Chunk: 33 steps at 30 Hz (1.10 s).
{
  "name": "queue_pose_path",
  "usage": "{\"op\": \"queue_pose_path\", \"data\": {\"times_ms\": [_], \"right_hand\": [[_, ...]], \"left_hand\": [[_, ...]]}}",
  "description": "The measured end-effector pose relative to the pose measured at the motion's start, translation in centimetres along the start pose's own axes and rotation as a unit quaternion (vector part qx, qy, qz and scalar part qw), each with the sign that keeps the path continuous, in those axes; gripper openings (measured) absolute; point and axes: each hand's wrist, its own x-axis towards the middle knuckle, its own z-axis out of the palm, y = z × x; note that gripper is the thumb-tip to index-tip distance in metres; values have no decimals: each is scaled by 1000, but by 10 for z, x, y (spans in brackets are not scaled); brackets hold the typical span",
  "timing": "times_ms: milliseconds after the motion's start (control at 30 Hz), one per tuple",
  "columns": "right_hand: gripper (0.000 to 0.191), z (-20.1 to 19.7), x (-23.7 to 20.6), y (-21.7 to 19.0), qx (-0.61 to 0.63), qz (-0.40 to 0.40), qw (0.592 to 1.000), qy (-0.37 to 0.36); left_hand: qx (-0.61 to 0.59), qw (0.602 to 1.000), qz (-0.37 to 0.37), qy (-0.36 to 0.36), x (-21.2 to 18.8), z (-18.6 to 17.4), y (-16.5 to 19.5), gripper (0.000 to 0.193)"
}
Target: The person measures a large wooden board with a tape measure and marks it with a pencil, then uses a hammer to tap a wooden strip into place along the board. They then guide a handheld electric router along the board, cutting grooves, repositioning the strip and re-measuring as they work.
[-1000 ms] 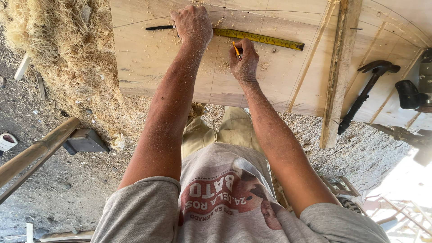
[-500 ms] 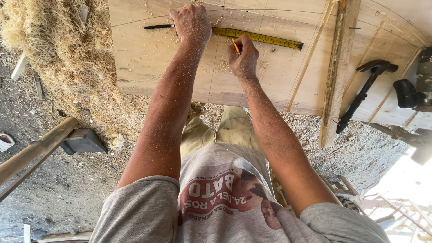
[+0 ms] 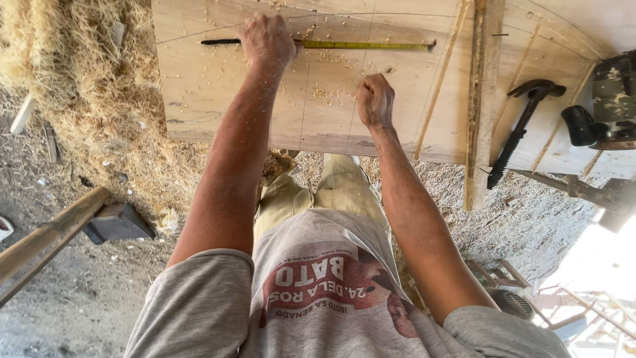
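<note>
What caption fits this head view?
Left hand pins a tape measure on a wooden board; right hand rests fisted nearby.

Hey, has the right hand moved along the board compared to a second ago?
Yes. The right hand has drawn back from the yellow tape measure toward the board's near edge.

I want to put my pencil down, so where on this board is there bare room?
Bare room lies on the plywood board below the tape measure, left of the left hand. Another patch sits between the right hand and the wooden strip. The far right is crowded by the hammer and power tool.
</note>
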Motion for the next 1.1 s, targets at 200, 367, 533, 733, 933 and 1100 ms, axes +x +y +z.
{"op": "queue_pose_path", "data": {"times_ms": [200, 367, 533, 733, 933, 1100], "right_hand": [[11, -14, -40, -3, 13, 37, 999, 2], [4, -9, -65, -32, -28, 98, 994, -27], [4, 11, -105, -49, -50, 19, 999, 11], [24, 33, -127, -60, -18, -5, 997, -78], [96, 45, -115, -91, 102, 2, 943, -317], [68, 7, -87, -33, 175, 50, 957, -228]], "left_hand": [[-172, 981, -45, 73, -44, 9, -22, 68], [-226, 969, -95, 41, -96, 22, -47, 71], [-231, 965, -115, 41, -149, 35, -73, 69], [-322, 928, -186, -17, -189, 61, -86, 71], [-676, 690, -228, -120, -181, 75, -27, 78], [-452, 888, -63, -46, -165, 88, 33, 70]]}}
